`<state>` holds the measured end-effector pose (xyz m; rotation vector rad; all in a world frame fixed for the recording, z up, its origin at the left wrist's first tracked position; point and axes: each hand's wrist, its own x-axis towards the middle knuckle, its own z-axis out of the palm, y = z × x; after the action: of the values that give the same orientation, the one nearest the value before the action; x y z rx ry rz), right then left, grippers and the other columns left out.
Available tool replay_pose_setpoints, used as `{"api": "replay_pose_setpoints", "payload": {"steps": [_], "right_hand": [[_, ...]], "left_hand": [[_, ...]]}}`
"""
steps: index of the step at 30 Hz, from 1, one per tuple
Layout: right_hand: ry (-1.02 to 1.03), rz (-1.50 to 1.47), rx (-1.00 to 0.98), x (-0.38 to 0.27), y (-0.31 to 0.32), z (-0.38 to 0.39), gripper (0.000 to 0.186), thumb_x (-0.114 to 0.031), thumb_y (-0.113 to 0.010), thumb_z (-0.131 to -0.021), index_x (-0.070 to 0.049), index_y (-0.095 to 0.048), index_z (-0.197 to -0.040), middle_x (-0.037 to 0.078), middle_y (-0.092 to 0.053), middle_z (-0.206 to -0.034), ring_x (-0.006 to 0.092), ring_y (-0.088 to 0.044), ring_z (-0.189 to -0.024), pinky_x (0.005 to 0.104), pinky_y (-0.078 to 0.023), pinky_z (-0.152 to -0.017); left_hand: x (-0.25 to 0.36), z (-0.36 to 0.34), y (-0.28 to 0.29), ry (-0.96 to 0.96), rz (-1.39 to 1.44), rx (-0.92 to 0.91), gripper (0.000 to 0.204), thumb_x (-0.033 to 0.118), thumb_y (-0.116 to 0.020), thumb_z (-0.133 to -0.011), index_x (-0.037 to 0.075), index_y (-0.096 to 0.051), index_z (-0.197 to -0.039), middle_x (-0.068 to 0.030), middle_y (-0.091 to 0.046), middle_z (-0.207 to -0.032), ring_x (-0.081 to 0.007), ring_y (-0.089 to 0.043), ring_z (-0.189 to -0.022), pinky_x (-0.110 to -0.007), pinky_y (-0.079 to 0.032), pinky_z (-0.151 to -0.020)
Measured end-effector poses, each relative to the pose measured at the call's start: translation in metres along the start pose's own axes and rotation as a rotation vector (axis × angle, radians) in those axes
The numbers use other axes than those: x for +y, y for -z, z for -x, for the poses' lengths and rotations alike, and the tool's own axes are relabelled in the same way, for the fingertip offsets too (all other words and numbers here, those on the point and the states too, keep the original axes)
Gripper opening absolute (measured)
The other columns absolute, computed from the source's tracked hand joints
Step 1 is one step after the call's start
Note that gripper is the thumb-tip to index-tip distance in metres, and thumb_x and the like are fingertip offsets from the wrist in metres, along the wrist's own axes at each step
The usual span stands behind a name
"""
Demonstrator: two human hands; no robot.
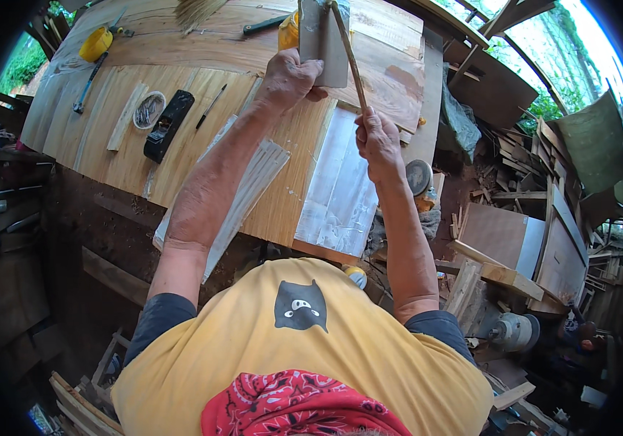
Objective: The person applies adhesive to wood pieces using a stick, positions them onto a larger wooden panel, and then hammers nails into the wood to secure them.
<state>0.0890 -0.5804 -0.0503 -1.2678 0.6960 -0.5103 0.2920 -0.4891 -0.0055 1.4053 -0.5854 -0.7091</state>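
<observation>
My left hand [293,78] grips a small flat pale board [326,51] near the top of the view, in front of a yellow container [288,30]. My right hand [377,142] is closed on a thin wooden stick [353,69], which slants up so that its upper end meets the board's top. Below my hands lie a whitish-smeared panel [332,189] and a long pale strip of wood [253,189] on the wooden bench [268,218].
The bench holds a black plane [168,127], a cup of small metal pieces [148,110], a thin tool [210,105], a yellow tape [95,43], a green-handled tool [264,25] and a broom [195,11]. Stacked boards [507,247], scrap wood and a motor [511,330] crowd the right.
</observation>
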Motion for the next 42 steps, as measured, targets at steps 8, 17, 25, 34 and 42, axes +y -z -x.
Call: {"api": "replay_pose_setpoints", "payload": {"steps": [8, 17, 25, 34, 42], "right_hand": [[0.346, 0.371, 0.024, 0.011, 0.037, -0.008, 0.034, -0.033, -0.064, -0.109, -0.003, -0.061, -0.092, -0.004, -0.050, -0.076, 0.0075, -0.042, -0.072, 0.0262, -0.041, -0.064], [0.483, 0.589, -0.075, -0.011, 0.058, -0.027, 0.032, -0.030, -0.064, -0.109, -0.005, -0.059, -0.089, -0.006, -0.046, -0.077, 0.0076, -0.038, -0.073, 0.0273, -0.037, -0.064], [0.527, 0.698, 0.036, -0.016, 0.052, -0.061, 0.039, -0.035, -0.064, -0.108, -0.006, -0.059, -0.082, -0.006, -0.043, -0.071, 0.0074, -0.037, -0.069, 0.0298, -0.035, -0.058], [0.341, 0.613, 0.049, 0.006, 0.033, -0.056, 0.044, -0.040, -0.063, -0.108, -0.004, -0.058, -0.084, 0.000, -0.048, -0.072, 0.0126, -0.044, -0.072, 0.0332, -0.042, -0.066], [0.281, 0.596, 0.112, -0.002, 0.031, -0.066, 0.048, -0.043, -0.062, -0.107, -0.003, -0.056, -0.082, 0.004, -0.049, -0.069, 0.0150, -0.045, -0.069, 0.0372, -0.044, -0.064]], "left_hand": [[0.011, -0.009, 0.003, 0.079, 0.062, -0.069, 0.033, 0.016, -0.066, -0.099, -0.013, -0.059, -0.113, -0.0216, -0.072, -0.095, -0.0244, -0.076, -0.064, -0.029, -0.065, -0.054], [0.017, -0.011, 0.012, 0.121, 0.050, -0.130, 0.029, 0.018, -0.070, -0.096, -0.007, -0.065, -0.110, -0.0160, -0.073, -0.096, -0.0185, -0.073, -0.069, -0.031, -0.066, -0.058], [0.009, 0.002, 0.013, 0.069, 0.102, -0.147, 0.027, 0.019, -0.069, -0.096, -0.005, -0.066, -0.107, -0.0140, -0.074, -0.096, -0.0179, -0.073, -0.069, -0.032, -0.065, -0.057], [0.004, 0.006, 0.006, 0.023, 0.230, -0.045, 0.031, 0.014, -0.069, -0.095, -0.011, -0.057, -0.108, -0.0206, -0.072, -0.087, -0.0255, -0.074, -0.061, -0.032, -0.065, -0.052], [-0.002, 0.015, 0.005, 0.031, 0.181, -0.043, 0.031, 0.019, -0.067, -0.097, -0.008, -0.063, -0.112, -0.0140, -0.073, -0.091, -0.0167, -0.073, -0.063, -0.030, -0.064, -0.056]]}}
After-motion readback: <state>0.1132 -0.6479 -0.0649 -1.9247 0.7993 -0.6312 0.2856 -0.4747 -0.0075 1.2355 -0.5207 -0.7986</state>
